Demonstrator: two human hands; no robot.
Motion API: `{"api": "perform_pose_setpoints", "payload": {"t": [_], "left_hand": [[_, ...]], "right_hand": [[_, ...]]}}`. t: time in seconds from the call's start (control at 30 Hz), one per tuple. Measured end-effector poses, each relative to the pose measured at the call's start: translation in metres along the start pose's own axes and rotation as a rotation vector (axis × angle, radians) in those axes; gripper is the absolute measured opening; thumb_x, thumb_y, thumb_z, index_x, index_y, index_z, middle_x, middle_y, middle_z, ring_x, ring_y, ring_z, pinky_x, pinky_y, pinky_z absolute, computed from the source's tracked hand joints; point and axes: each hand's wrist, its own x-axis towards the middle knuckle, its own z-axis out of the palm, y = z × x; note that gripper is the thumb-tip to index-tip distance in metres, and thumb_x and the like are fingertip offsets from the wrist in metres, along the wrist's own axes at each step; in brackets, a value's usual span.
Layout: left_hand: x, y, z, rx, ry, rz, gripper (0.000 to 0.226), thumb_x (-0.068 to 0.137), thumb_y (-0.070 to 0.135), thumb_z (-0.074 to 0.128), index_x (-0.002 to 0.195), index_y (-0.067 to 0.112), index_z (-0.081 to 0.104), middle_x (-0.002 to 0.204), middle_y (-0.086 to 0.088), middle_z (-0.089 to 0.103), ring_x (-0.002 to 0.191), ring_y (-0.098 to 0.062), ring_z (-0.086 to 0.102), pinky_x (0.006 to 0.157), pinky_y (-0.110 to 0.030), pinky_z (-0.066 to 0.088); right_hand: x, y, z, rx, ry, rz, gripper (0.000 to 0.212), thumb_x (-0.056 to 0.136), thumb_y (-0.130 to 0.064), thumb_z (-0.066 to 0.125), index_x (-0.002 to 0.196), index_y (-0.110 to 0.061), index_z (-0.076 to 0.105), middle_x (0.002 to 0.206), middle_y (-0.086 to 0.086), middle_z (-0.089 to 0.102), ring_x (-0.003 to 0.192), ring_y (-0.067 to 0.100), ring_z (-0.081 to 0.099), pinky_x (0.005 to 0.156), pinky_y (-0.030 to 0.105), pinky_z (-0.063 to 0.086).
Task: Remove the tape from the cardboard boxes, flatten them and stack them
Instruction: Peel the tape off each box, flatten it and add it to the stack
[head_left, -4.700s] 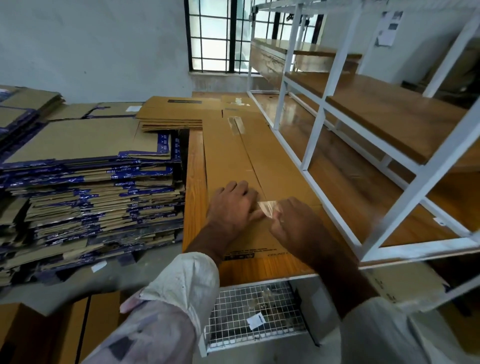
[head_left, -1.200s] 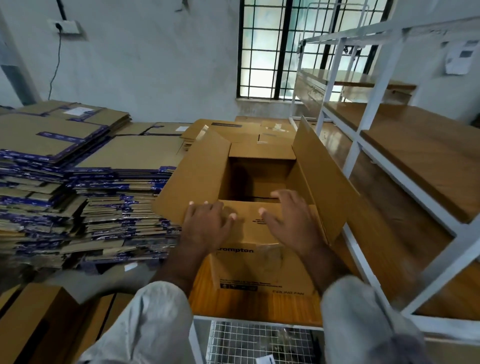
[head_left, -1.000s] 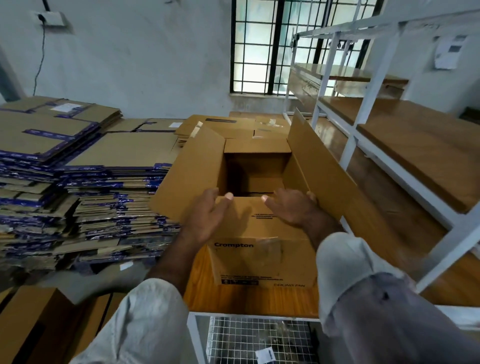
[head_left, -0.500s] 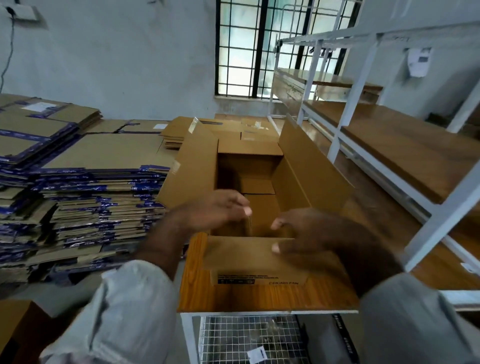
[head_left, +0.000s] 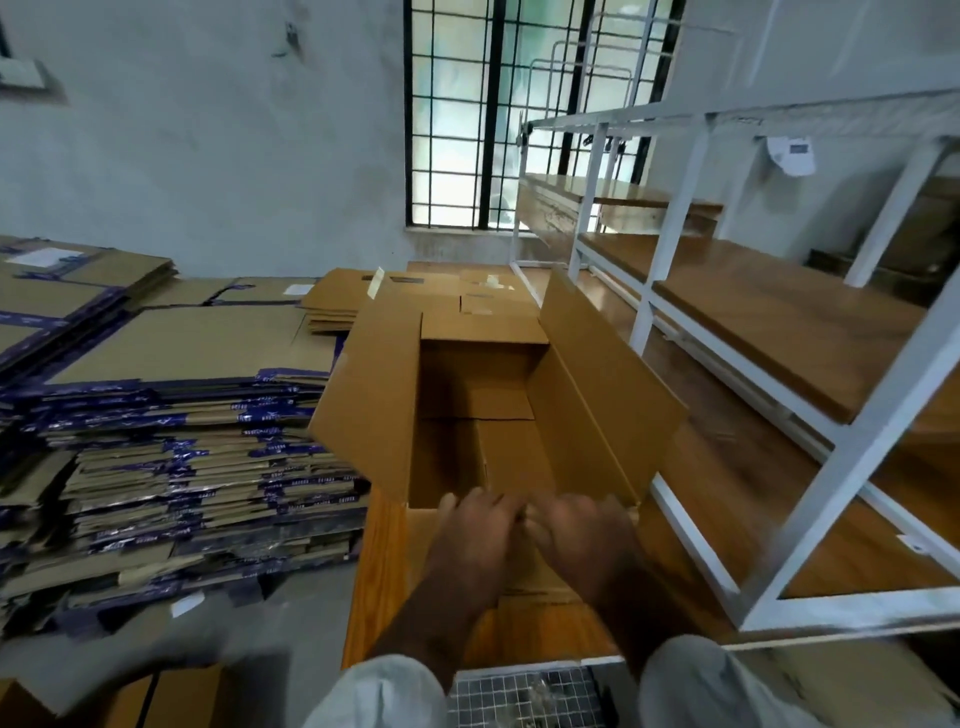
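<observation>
An open brown cardboard box (head_left: 478, 395) stands on the wooden table (head_left: 374, 571), its left flap (head_left: 369, 400) and right flap (head_left: 602, 384) raised and its inside holding nothing. The near flap (head_left: 421, 551) is folded down toward me. My left hand (head_left: 475, 530) and my right hand (head_left: 576, 530) sit side by side, touching, at the box's near rim. Their fingers curl over the fold of that near flap. The picture is blurred, and no tape shows in either hand.
Tall stacks of flattened boxes (head_left: 171, 441) with blue tape fill the left. A smaller flattened pile (head_left: 332, 306) lies behind the box. A white metal rack (head_left: 857, 452) with wooden shelves stands close on the right. A wire mesh basket (head_left: 519, 696) sits under the table's front edge.
Earlier I peeled tape off the closed box; its flaps then came open. In the last half second both hands drew back from over the opening to the near rim and came together.
</observation>
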Motion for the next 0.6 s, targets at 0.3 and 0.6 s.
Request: {"api": "perform_pose_setpoints", "payload": {"t": [0.3,0.6], "left_hand": [[-0.015,-0.039,-0.034,-0.157,-0.034,-0.041,0.044,0.091,0.073,0.050,0.113,0.035,0.052,0.110,0.014,0.057,0.112,-0.013,0.050,0.116,-0.053,0.022],[-0.023,-0.145,-0.066,-0.090,-0.154,-0.177,0.095,0.051,0.111,0.010,0.083,0.033,0.056,0.096,0.013,0.062,0.107,-0.010,0.051,0.107,-0.049,0.028]], "right_hand": [[0.019,0.023,-0.090,-0.150,0.083,0.174,0.057,0.097,-0.062,0.054,0.143,-0.030,0.047,0.148,0.001,0.049,0.138,0.025,0.044,0.116,0.049,0.033],[0.013,0.031,-0.087,-0.222,-0.391,-0.281,0.088,0.073,-0.092,0.049,0.149,-0.050,0.035,0.157,-0.011,0.038,0.147,0.022,0.027,0.117,0.061,0.021]]}}
